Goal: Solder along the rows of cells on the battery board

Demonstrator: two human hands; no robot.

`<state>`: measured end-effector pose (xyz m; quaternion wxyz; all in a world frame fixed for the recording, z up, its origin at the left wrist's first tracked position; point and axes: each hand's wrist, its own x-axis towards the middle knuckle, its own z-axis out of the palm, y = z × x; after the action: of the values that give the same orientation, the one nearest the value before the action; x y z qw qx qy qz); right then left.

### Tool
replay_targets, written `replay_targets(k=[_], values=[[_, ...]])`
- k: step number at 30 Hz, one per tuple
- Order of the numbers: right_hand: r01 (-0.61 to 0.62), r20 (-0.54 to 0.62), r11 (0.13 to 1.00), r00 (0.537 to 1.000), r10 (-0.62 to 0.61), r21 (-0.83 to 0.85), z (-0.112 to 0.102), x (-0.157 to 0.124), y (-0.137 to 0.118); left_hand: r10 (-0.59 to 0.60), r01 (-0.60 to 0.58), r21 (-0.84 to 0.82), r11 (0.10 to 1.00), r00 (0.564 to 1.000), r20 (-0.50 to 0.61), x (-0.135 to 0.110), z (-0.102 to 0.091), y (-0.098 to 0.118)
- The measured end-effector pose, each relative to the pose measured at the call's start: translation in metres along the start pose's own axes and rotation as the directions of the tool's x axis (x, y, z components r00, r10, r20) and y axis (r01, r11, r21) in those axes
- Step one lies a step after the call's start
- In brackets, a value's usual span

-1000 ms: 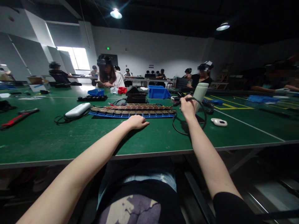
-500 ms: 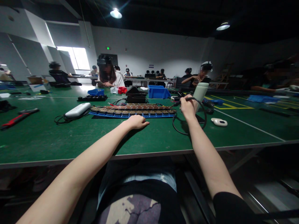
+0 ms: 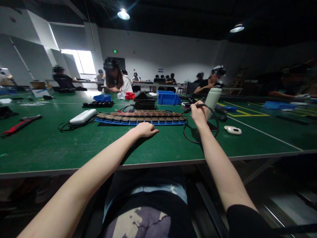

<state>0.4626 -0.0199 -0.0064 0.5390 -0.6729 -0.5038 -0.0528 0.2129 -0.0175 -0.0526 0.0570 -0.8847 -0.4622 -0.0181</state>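
Right hand [image 3: 198, 116] was closed round a corded tool [image 3: 187, 110]. Left hand [image 3: 146, 129] grip could not be determined. Long assembly [image 3: 138, 118] appeared blue-edged.

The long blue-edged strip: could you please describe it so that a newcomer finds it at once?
On the green table, look just beyond the left hand. The long blue-edged strip lies crosswise there, between the white case and the right hand. Unlike the boxy blue bin behind it, it is narrow and striped lengthwise in a copper colour.
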Motion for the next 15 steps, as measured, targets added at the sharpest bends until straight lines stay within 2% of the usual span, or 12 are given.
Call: replay_targets(k=[15], values=[[0.060,-0.006,0.998,0.998,-0.060,0.004,0.0033,0.0015,0.0050,-0.011,0.011,-0.022,1.000,1.000,0.015,-0.0004,-0.0010,0.0007]])
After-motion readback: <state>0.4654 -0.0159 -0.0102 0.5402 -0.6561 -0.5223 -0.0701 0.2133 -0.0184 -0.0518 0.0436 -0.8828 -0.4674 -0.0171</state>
